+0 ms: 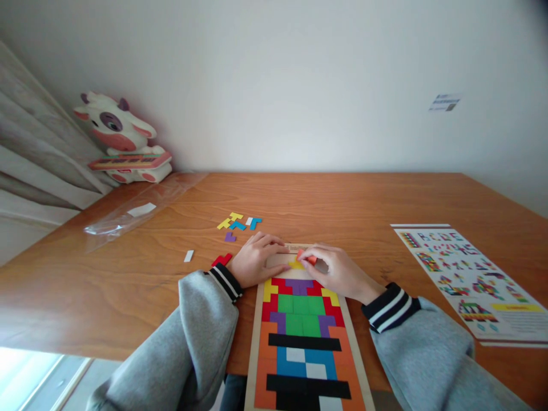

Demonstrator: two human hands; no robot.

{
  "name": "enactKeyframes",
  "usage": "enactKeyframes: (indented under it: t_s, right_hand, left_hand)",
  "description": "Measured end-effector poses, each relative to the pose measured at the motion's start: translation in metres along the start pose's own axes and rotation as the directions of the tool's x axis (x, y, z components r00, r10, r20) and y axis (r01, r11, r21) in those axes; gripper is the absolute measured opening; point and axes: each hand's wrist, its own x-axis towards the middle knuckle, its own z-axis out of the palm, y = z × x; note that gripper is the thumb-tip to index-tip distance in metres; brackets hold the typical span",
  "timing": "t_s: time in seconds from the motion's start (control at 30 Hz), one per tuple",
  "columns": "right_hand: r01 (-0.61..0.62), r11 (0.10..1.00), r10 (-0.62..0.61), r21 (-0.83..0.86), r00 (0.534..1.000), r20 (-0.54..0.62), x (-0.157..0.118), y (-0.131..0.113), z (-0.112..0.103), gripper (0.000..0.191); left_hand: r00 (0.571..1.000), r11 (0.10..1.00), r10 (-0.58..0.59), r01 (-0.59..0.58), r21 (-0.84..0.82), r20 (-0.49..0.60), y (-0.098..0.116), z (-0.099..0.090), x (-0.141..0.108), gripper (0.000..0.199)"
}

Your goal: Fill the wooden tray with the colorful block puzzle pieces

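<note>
A wooden puzzle board (253, 365) lies lengthwise before me, its lower part filled with coloured block pieces. My left hand (259, 260) rests over its upper left edge, fingers apart and holding nothing. Between thumb and fingertips, my right hand (336, 268) pinches an orange-red puzzle piece (309, 258) above the bare upper part of the board. Just beside that piece, a yellow piece (295, 265) sits on the board, partly covered by my fingers. A red piece (222, 260) lies left of my left hand, near the wrist.
Several loose yellow, blue, white and purple pieces (237, 225) lie beyond my left hand, and a single white piece (189, 256) farther left. A printed pattern sheet (471, 285) is at the right. A clear plastic bag (115, 220) and a cow keyboard toy (128, 142) occupy the back left.
</note>
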Motion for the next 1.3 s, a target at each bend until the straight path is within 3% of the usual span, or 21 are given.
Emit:
enactKeyframes:
  t_s: [0.43,0.7,0.87,1.1,1.3]
  right_hand:
    - [0.050,0.997,-0.053,0.057,0.998,0.046,-0.001,-0.004,0.000,0.014]
    - [-0.005,0.985,-0.002,0.174,0.999,0.038,0.001,-0.007,-0.004,0.031]
    - [0.008,0.996,-0.012,0.087,0.999,0.043,-0.001,0.000,-0.007,0.045]
    - [0.201,0.977,-0.197,-0.065,0.978,0.064,-0.004,0.020,-0.010,0.030]
    - [0.218,0.967,-0.202,-0.129,0.971,0.129,-0.007,0.016,-0.012,0.026]
  left_hand:
    - [1.000,1.000,-0.010,0.010,0.010,-0.023,-0.002,0.003,-0.001,0.020]
    - [1.000,1.000,-0.019,0.019,0.013,-0.020,-0.002,0.003,-0.001,0.021]
    - [0.999,0.999,0.034,-0.034,0.014,-0.020,0.002,0.000,-0.001,0.020]
    - [0.991,0.990,0.135,-0.135,-0.028,0.024,0.005,-0.004,-0.002,0.029]
    - [0.982,0.979,0.188,-0.185,-0.090,0.025,0.003,-0.004,-0.002,0.031]
